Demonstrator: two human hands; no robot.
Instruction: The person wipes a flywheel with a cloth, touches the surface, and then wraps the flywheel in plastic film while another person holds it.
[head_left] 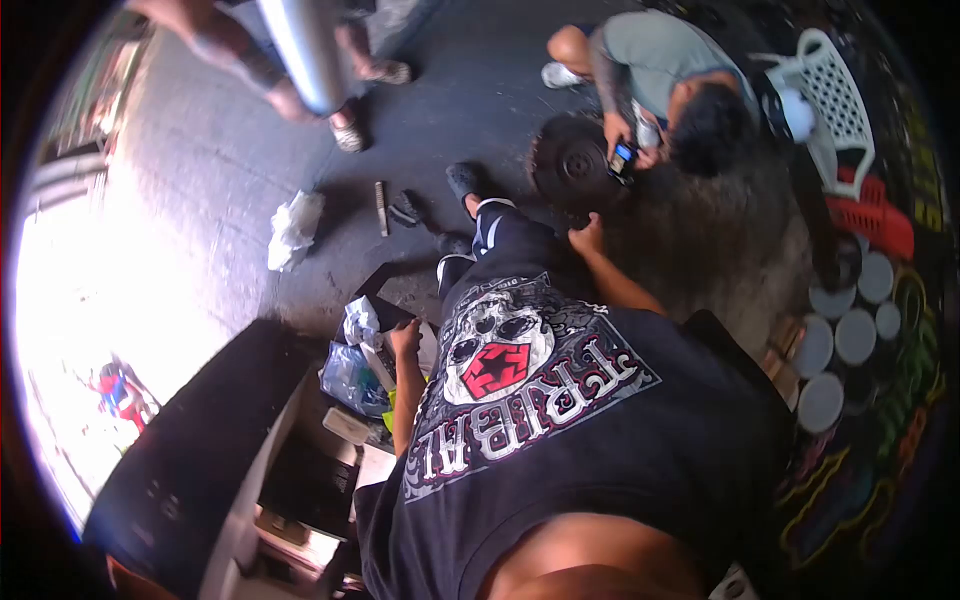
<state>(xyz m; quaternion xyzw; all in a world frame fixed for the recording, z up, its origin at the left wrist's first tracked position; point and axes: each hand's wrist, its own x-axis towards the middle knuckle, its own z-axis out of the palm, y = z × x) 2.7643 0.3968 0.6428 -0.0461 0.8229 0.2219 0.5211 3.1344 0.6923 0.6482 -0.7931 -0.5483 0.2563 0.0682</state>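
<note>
My left hand (405, 338) is at the open compartment of a dark cabinet on my left, its fingers bent. What they hold, if anything, is too small to make out. Beside it lie a clear bluish plastic bag (352, 378), a white crumpled bag (361, 322) and a pale flat box (346, 425). My right hand (588, 236) is by my right thigh, near a dark round disc-like part (575, 163) on the floor; its fingers are mostly hidden.
A crouching person (680, 70) holds a device with a lit screen (622, 158) over the disc. Another person's arm (225, 55) and a metallic cylinder (305, 60) are at upper left. A plastic bag (295, 230), white chair (830, 110) and several cans (855, 335) surround me.
</note>
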